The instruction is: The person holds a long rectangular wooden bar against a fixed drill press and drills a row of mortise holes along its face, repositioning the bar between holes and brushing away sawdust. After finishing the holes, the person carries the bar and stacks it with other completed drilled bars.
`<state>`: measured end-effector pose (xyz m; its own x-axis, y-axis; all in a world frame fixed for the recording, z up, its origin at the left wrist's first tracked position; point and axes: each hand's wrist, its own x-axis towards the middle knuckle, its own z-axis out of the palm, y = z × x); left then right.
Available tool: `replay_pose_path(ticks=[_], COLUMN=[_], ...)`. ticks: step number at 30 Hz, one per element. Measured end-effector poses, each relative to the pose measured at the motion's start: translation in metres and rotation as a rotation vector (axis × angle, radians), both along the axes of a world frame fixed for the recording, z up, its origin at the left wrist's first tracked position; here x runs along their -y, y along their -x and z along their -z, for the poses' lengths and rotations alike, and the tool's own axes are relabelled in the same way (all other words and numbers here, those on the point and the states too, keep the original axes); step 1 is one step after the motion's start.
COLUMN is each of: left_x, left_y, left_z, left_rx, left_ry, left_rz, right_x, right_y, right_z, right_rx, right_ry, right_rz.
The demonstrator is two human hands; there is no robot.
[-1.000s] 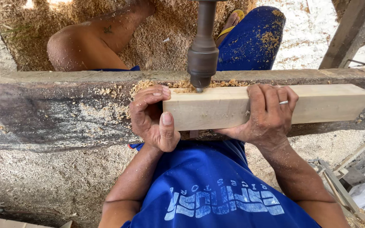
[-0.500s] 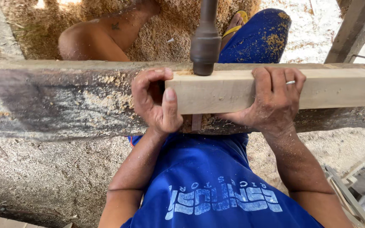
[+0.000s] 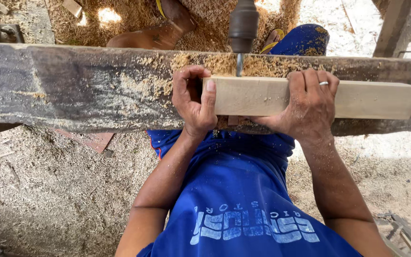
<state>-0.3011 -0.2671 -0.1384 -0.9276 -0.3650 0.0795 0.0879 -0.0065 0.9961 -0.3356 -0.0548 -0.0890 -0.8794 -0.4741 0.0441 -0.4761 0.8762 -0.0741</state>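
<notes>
pale timber block (image 3: pixel 281 97) lies on a weathered, sawdust-strewn beam (image 3: pixel 82 85), beneath a drill bit (image 3: pixel 239 64) hanging from a dark chuck (image 3: pixel 243 24); left hand (image 3: pixel 193 102) curls closed around the block's end; right hand (image 3: pixel 310 107), ring on one finger, clasps its middle from above.

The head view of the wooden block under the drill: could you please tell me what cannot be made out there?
- Left end of the wooden block: covered by the left hand.
- Where the drill bit meets the wood: sawdust lies around the tip, so any hole is hidden.
- The drill chuck: cut off by the top edge.
- Block's underside on the worn beam: hidden under the right hand.
</notes>
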Motion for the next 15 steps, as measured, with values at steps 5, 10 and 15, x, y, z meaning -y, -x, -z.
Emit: replay_pose_path(ticks=[5,10,15], left_x=[0.001,0.002,0.000], left_y=[-0.004,-0.020,-0.051], left_z=[-0.028,-0.061,-0.081], left_rx=[-0.046,-0.070,-0.121], left_ry=[-0.029,0.029,0.050], left_rz=[-0.045,-0.081,-0.110], right_x=[0.021,0.036,0.037], right_y=[-0.012,-0.031,-0.064], right_z=[-0.028,-0.055,-0.062], right_rx=[-0.054,-0.108,-0.085], right_ry=[0.013,0.006,0.040], right_rz=[-0.011,-0.021,-0.035])
